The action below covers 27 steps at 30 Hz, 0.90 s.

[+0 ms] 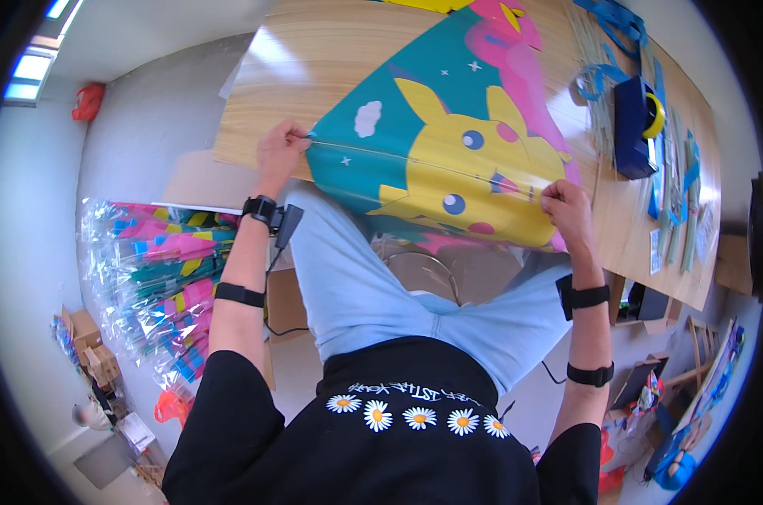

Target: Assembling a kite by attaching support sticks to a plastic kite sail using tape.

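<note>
Sheet (449, 135), smooth, shiny and bendy, lies on the wooden table (280, 76) and curves down over the table's near edge. Its shape has slanted sides. One thin pale line (366, 150) crosses it, straight and tight. The left hand (280, 158) pinches the line by the sheet's corner; the right hand (570, 210) pinches farther along. Plain wood stretches leftward; thin sticks (603, 143) crowd the right.

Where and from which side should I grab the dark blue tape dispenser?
Probably grip the tape dispenser across its near end, right hand coming from above: the body is long and narrow, and the yellow roll sits farther out.
</note>
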### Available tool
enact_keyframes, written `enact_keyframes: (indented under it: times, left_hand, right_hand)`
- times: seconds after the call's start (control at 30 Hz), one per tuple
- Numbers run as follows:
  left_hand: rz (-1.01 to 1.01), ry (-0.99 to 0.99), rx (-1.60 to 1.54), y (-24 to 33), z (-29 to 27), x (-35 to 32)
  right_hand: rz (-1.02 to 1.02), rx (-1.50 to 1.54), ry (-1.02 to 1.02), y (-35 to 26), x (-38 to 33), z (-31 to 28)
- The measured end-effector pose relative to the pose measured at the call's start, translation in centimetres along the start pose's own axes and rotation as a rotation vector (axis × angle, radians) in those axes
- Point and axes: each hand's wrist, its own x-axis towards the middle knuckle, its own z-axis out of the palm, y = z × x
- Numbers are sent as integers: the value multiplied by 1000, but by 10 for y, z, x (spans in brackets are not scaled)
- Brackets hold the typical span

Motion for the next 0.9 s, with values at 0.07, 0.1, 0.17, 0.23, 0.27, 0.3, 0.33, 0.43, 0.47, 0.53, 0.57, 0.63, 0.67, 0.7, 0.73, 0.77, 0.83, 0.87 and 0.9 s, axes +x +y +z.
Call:
enact_keyframes:
  times: [0.07,0.1,0.17,0.23,0.27,0.3,0.33,0.43,0.47,0.53,0.57,0.63,0.67,0.7,0.73,0.77,0.83,0.87,0.9]
  left_hand:
    - [22,15,18,1,-1,0]
    - [27,4,7,0,-3,0]
    - [9,2,-38,-1,-2,0]
    - [10,3,-38,2,-2,0]
    - [9,9,-33,3,-2,0]
    - [9,7,-36,2,-2,0]
    - [7,4,-46,1,-2,0]
    - [7,-1,-56,2,-1,0]
    - [9,-1,-55,3,-1,0]
    - [9,-1,-50,5,-2,-1]
    - [9,-1,-45,5,-2,-1]
    - [1,-4,-49,6,-2,-1]
    - [-7,-7,-53,6,-2,-1]
    - [-6,-8,-53,7,-3,-1]
    - [-13,-12,-27,9,-3,-1]
    - [-20,-16,0,11,-5,0]
    - [17,-12,58,14,-7,2]
    - [54,-7,115,16,-9,4]
    - [55,-10,114,28,-9,6]
  right_hand:
    - [-9,-48,30,5,2,2]
    - [-14,-30,40,7,3,6]
    - [0,17,44,9,3,6]
    - [-2,26,60,13,4,8]
    - [-7,37,70,14,4,9]
    - [-5,35,72,13,3,9]
    - [-9,18,88,11,2,9]
    - [-14,-29,120,8,0,10]
    - [-16,-58,134,7,-1,11]
    - [-30,-91,155,3,-4,12]
    - [-45,-124,176,3,-5,12]
    - [-77,-159,203,4,-6,13]
    - [-110,-194,231,5,-6,13]
    - [-109,-193,231,5,-6,13]
    - [-106,-166,214,5,-7,13]
    - [-103,-138,198,5,-7,13]
    - [-110,-136,188,-4,-9,13]
    - [-118,-135,179,-7,-10,13]
    - [-116,-135,181,-7,-11,12]
